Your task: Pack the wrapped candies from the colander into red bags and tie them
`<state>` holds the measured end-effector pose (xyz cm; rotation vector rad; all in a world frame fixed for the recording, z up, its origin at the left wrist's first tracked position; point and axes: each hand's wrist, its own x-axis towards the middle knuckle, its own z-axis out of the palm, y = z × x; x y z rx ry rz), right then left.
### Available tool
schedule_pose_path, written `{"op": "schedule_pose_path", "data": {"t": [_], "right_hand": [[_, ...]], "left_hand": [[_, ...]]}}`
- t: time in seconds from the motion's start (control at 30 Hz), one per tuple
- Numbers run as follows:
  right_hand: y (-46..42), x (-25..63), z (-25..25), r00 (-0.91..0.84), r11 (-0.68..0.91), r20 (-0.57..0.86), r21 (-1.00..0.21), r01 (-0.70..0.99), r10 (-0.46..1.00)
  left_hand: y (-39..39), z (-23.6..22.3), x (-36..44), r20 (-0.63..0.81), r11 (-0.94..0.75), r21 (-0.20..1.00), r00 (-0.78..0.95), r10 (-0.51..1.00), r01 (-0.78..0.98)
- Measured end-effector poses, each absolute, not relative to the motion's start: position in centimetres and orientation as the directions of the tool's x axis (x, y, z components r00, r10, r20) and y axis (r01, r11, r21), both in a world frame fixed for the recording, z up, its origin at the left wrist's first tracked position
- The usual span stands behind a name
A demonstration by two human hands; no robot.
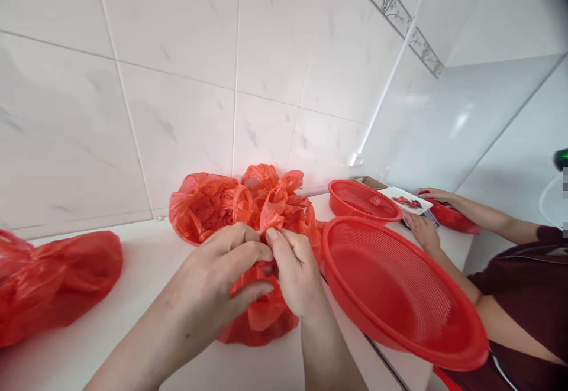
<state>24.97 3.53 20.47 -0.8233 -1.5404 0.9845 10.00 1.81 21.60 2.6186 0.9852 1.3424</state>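
Observation:
A red plastic bag [252,332] sits on the white counter in front of me, its gathered top under my fingers. My right hand [295,270] pinches the twisted plastic between thumb and curled fingers. From the other side, my left hand [222,270] bends its fingers onto the same gathered part, its thumb held a little apart below. The fingertips of both hands meet there and partly hide the plastic. Just behind, more red plastic bags [261,181] stand bunched with loops sticking up, and a crumpled bag [199,204] lies to their left.
Another filled red bag [75,278] lies at the left. To my right are a large red strainer basket [390,296] and a smaller one [355,199]. Beyond them, a co-worker's hands [423,231] are near a white tray [419,196] with red pieces. A tiled wall [186,125] rises behind.

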Motion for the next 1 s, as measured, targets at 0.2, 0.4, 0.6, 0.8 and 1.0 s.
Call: {"op": "schedule_pose_path", "data": {"t": [0.2,0.4,0.6,0.8,1.0], "right_hand": [[4.1,26.0,20.5,-0.271,0.412,0.386,-0.91,0.044,0.882],[4.9,27.1,20.6,-0.614,0.52,0.365,-0.85,0.089,0.7],[5.1,27.7,20.4,-0.574,0.557,0.411,-0.825,0.098,0.709],[6.2,27.3,19.3,-0.3,0.452,0.356,-0.813,0.367,0.885],[7.1,27.1,19.0,-0.331,0.391,0.288,-0.866,0.31,0.899]], "left_hand": [[3.3,20.8,9.4,0.641,-0.741,0.353,0.429,0.636,0.571],[5.3,19.6,7.1,0.398,-0.477,0.61,0.276,0.875,0.632],[5.0,19.4,7.5,0.217,-0.371,0.823,0.366,0.905,0.431],[3.8,20.2,8.5,0.234,-0.346,0.795,0.274,0.933,0.499],[3.9,20.2,8.8,0.257,-0.343,0.689,0.227,0.939,0.639]]}}
